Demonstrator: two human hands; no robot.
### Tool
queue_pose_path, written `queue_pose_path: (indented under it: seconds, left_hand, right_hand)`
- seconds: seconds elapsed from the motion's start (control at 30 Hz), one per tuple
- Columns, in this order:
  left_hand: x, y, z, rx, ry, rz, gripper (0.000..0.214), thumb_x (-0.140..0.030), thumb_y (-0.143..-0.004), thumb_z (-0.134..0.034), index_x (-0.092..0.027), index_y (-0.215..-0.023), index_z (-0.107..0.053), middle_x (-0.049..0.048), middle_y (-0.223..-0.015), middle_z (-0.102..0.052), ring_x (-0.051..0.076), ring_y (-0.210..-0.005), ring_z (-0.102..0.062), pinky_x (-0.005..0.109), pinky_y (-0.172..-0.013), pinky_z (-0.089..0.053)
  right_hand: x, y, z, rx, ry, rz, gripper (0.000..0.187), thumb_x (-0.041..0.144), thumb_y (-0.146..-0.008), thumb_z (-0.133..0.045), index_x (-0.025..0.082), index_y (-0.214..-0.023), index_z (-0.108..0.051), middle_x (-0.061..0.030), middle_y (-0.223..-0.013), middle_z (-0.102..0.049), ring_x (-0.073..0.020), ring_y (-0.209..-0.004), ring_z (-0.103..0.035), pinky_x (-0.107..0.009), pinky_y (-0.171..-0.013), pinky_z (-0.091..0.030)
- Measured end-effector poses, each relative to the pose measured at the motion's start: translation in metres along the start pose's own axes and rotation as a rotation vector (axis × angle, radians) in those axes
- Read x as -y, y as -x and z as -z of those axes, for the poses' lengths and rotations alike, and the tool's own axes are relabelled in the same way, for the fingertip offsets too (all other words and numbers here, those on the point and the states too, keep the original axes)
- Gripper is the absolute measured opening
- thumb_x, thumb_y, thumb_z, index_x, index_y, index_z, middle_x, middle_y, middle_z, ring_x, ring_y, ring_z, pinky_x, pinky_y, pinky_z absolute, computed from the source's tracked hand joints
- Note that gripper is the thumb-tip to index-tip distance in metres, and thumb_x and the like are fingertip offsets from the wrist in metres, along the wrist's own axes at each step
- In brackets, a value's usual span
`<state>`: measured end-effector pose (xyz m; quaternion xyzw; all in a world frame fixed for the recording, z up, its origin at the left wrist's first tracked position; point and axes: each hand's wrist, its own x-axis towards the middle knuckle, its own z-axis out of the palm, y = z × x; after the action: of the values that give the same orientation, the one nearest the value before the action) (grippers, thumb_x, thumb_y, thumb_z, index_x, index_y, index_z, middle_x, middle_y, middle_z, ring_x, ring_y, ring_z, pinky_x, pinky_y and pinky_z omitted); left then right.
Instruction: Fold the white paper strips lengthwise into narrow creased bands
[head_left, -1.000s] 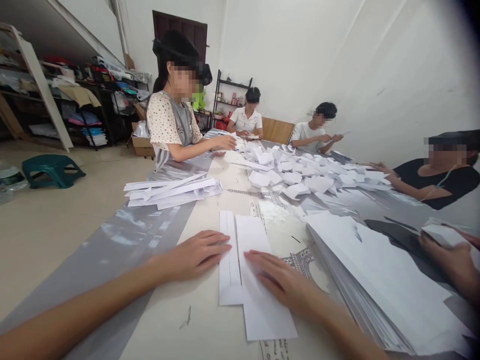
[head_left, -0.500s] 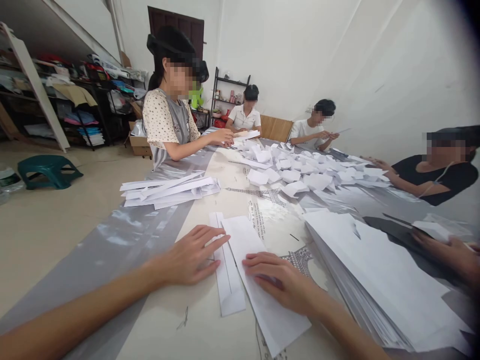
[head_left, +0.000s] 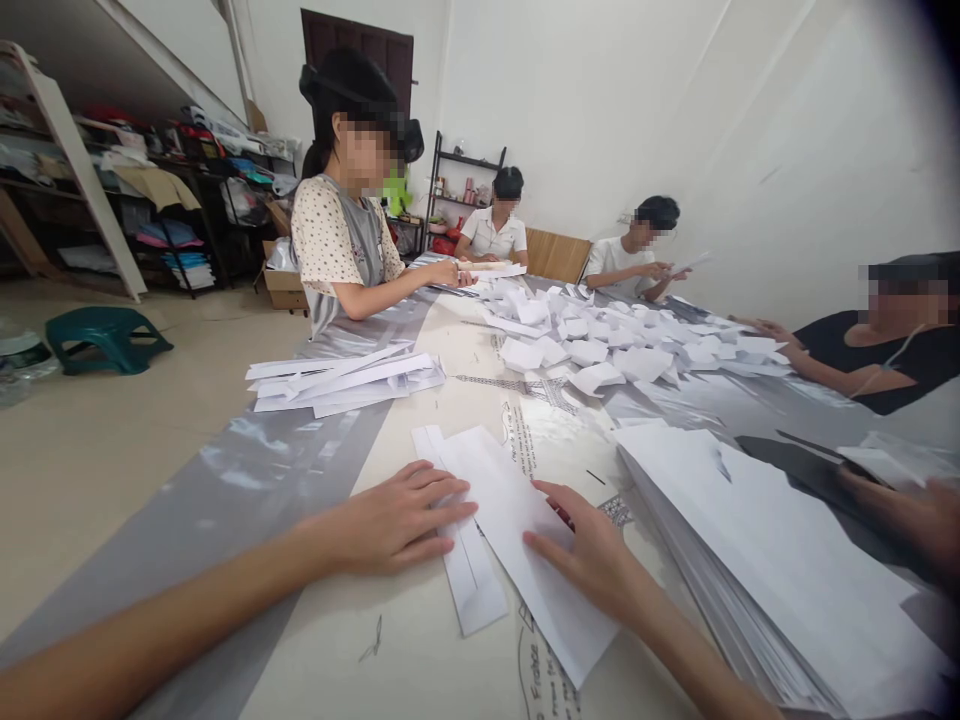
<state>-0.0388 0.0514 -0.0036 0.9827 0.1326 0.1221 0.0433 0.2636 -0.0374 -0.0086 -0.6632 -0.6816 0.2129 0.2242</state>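
Observation:
My left hand (head_left: 416, 515) lies flat, fingers stretched, across a narrow folded paper strip (head_left: 480, 598), its fingertips reaching the edge of a wider folded sheet of paper (head_left: 491, 465). This wider sheet slants over the tabletop and overlaps the strip's upper end. At the right side of the wider sheet is my right hand (head_left: 585, 550), thumb and index finger spread apart, the thumb resting on the paper. The other fingers of that hand are partly hidden behind the index finger. Close by on the right stands a thick stack of white paper (head_left: 757, 540).
Folded paper strips (head_left: 345, 385) lie in a bundle at the left table edge. A loose heap of folded white papers (head_left: 600, 345) covers the table's far middle. Several people sit or stand around the table, and a co-worker's hand (head_left: 900, 500) is beyond the stack. A green stool (head_left: 109, 335) stands left.
My left hand has shifted slightly right over the strip. My right hand has moved right on the wider sheet and its thumb and index finger have spread. The strip's lower end has swung right.

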Motion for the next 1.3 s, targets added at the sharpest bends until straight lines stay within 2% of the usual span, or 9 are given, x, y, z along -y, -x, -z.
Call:
queue_pose_path:
  seconds: [0.13,0.27,0.5,0.63,0.77,0.87,1.0,1.17,1.3]
  left_hand:
    - [-0.001,-0.001,0.002,-0.060,0.010,-0.028,0.044,-0.041,-0.109,-0.040,-0.024,-0.148,-0.047,0.0117,-0.135,-0.061,0.029,-0.127,-0.054,0.047,-0.117,-0.031]
    - [-0.003,-0.002,0.004,-0.050,0.006,0.009,0.047,-0.044,-0.107,-0.042,-0.019,-0.147,-0.048,0.0136,-0.125,-0.062,0.031,-0.121,-0.054,0.050,-0.115,-0.033]
    - [0.001,0.003,0.002,-0.027,0.063,0.086,0.052,-0.051,-0.106,-0.043,-0.023,-0.150,-0.046,0.0146,-0.153,-0.048,0.033,-0.137,-0.048,0.046,-0.113,-0.038]
    - [0.003,0.004,0.000,-0.014,0.086,0.107,0.054,-0.051,-0.106,-0.042,-0.027,-0.154,-0.043,0.0122,-0.158,-0.044,0.033,-0.142,-0.045,0.048,-0.116,-0.036]
    - [0.002,0.002,0.001,-0.002,0.098,0.126,0.052,-0.050,-0.107,-0.041,-0.026,-0.154,-0.043,0.0129,-0.156,-0.046,0.033,-0.142,-0.044,0.050,-0.116,-0.037]
    - [0.001,0.000,0.002,-0.005,0.107,0.123,0.051,-0.048,-0.107,-0.042,-0.027,-0.153,-0.044,0.0129,-0.150,-0.051,0.033,-0.139,-0.046,0.050,-0.115,-0.038]
    - [0.000,-0.001,0.006,-0.067,0.135,0.091,0.045,-0.045,-0.106,-0.045,-0.027,-0.148,-0.050,0.0113,-0.144,-0.055,0.031,-0.133,-0.051,0.048,-0.114,-0.039]
    - [-0.002,-0.002,0.005,-0.139,0.104,0.065,0.032,-0.038,-0.105,-0.047,-0.024,-0.129,-0.062,0.0101,-0.132,-0.062,0.028,-0.122,-0.057,0.044,-0.108,-0.044]
    - [-0.004,0.002,-0.002,-0.309,-0.035,0.059,0.024,-0.024,-0.104,-0.044,-0.017,-0.102,-0.067,0.0092,-0.097,-0.071,0.024,-0.096,-0.064,0.042,-0.099,-0.048]
  right_hand:
    - [0.004,0.003,0.004,-0.001,-0.024,-0.016,0.058,0.040,-0.090,-0.063,0.032,-0.145,-0.047,-0.0068,-0.137,-0.061,-0.0302,-0.119,-0.060,-0.052,-0.102,-0.051]
    - [0.014,0.006,0.016,0.073,-0.002,0.020,0.055,0.029,-0.088,-0.060,0.034,-0.143,-0.051,-0.0044,-0.121,-0.064,-0.0242,-0.098,-0.063,-0.046,-0.091,-0.055]
    - [0.015,0.005,0.024,0.155,-0.050,0.142,0.045,0.020,-0.088,-0.055,0.030,-0.132,-0.061,-0.0038,-0.103,-0.064,-0.0200,-0.083,-0.060,-0.041,-0.080,-0.056]
    - [0.013,0.006,0.025,0.183,-0.138,0.220,0.042,0.019,-0.092,-0.053,0.030,-0.132,-0.062,-0.0060,-0.125,-0.065,-0.0226,-0.105,-0.065,-0.043,-0.093,-0.056]
    - [0.017,0.011,0.029,0.273,-0.194,0.272,0.044,0.032,-0.100,-0.055,0.036,-0.144,-0.055,-0.0025,-0.153,-0.054,-0.0265,-0.137,-0.053,-0.049,-0.113,-0.047]
    - [0.023,0.015,0.032,0.336,-0.180,0.235,0.050,0.047,-0.098,-0.063,0.039,-0.146,-0.054,-0.0006,-0.156,-0.051,-0.0300,-0.143,-0.048,-0.057,-0.119,-0.039]
    - [0.025,0.017,0.028,0.385,-0.202,0.228,0.048,0.054,-0.101,-0.056,0.041,-0.147,-0.053,0.0012,-0.158,-0.049,-0.0307,-0.147,-0.043,-0.060,-0.121,-0.035]
    - [0.023,0.014,0.015,0.329,-0.037,0.351,0.045,0.046,-0.103,-0.054,0.033,-0.146,-0.056,-0.0018,-0.157,-0.050,-0.0287,-0.148,-0.042,-0.056,-0.121,-0.037]
    - [0.023,0.013,0.009,0.286,0.062,0.447,0.044,0.032,-0.101,-0.059,0.027,-0.145,-0.058,-0.0035,-0.156,-0.051,-0.0255,-0.146,-0.045,-0.050,-0.121,-0.041]
